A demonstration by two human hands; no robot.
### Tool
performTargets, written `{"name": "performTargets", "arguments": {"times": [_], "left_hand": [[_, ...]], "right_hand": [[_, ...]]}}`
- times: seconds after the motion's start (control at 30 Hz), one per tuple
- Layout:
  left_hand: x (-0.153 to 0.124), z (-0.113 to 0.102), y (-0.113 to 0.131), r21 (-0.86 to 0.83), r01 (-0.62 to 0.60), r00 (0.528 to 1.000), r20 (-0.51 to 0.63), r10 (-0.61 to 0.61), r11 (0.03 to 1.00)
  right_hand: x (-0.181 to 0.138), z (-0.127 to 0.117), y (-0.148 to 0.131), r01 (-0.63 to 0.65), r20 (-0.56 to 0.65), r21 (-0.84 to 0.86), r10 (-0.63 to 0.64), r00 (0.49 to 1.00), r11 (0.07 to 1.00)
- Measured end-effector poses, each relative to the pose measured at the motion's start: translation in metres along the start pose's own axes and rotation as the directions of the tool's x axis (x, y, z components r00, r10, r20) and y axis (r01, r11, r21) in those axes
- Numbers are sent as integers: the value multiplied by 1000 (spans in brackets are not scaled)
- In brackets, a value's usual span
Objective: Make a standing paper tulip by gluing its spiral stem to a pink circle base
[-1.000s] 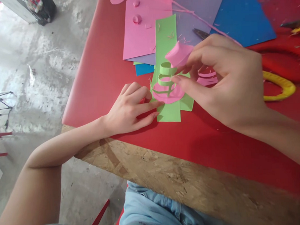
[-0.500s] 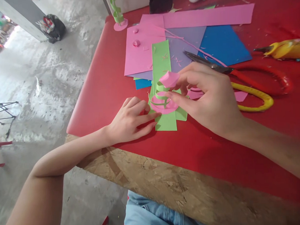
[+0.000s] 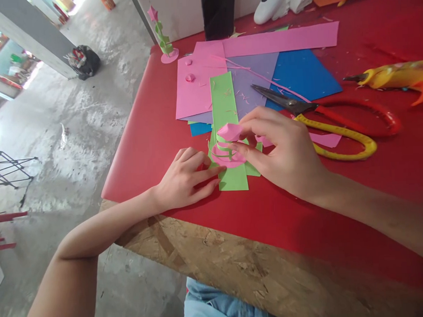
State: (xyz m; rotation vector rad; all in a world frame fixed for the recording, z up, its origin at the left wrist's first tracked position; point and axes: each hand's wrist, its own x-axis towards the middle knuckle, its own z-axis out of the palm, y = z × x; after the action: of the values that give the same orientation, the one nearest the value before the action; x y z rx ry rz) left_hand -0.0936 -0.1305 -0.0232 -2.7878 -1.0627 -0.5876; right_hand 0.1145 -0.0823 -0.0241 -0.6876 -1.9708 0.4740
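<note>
My right hand (image 3: 284, 150) pinches a folded pink paper star (image 3: 229, 131) between thumb and fingers. The star sits at the top of a coiled green paper strip (image 3: 222, 154), which looks squashed low under it. Below the coil is a round pink paper base (image 3: 238, 162), lying over green paper strips (image 3: 233, 182). My left hand (image 3: 186, 178) rests on the table at the left, with index finger and thumb stretched apart. Its index fingertip touches the near left edge of the base. The join between star and coil is partly hidden by my right fingers.
Scissors (image 3: 300, 109) with red and yellow handles lie right of my right hand, beyond them a yellow glue gun (image 3: 397, 75). Pink (image 3: 195, 96), purple and blue sheets (image 3: 306, 77) lie behind. A similar green spiral with a star (image 3: 163, 41) stands at the back left corner.
My right hand has lowered the pink star closer to the base, and the green coil is more compressed. My left hand stays by the base. The camera view has tilted up slightly.
</note>
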Motion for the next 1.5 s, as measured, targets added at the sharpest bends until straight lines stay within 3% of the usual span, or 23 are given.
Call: {"name": "performTargets", "arguments": {"times": [0.33,0.67,0.87,0.93,1.0,1.07,1.13,1.23,1.37,1.5], "left_hand": [[0,0,0,-5,-21,999,-26,20,1000],[-2,-1,-1,-58,5,998,-61,-8,998],[3,1,-13,-249,113,948,-264,-179,962],[9,4,-23,-400,152,911,-299,-285,904],[19,7,-34,-608,185,886,-237,-398,772],[36,9,-43,-766,244,900,-50,-433,595],[55,10,-48,-835,321,913,149,-379,446],[80,10,-47,-883,429,881,363,-304,190],[89,10,-38,-879,466,863,425,-275,104],[84,14,-32,-895,447,875,436,-211,3]], "right_hand": [[-1,-2,-2,-73,70,-18,74,995,997],[2,-4,-4,-98,49,-27,100,994,995],[3,-6,-2,-73,50,-17,74,996,997],[2,-7,-2,-64,51,-13,64,997,998],[3,-7,-1,-46,46,-8,47,998,999],[3,-7,-1,-33,37,-7,33,999,999],[3,-7,-1,-32,32,-10,32,999,999],[3,-6,-1,-36,17,-10,36,999,999],[3,-5,0,-33,10,-21,33,999,999],[4,-6,1,-26,10,-48,26,1000,998]]}}
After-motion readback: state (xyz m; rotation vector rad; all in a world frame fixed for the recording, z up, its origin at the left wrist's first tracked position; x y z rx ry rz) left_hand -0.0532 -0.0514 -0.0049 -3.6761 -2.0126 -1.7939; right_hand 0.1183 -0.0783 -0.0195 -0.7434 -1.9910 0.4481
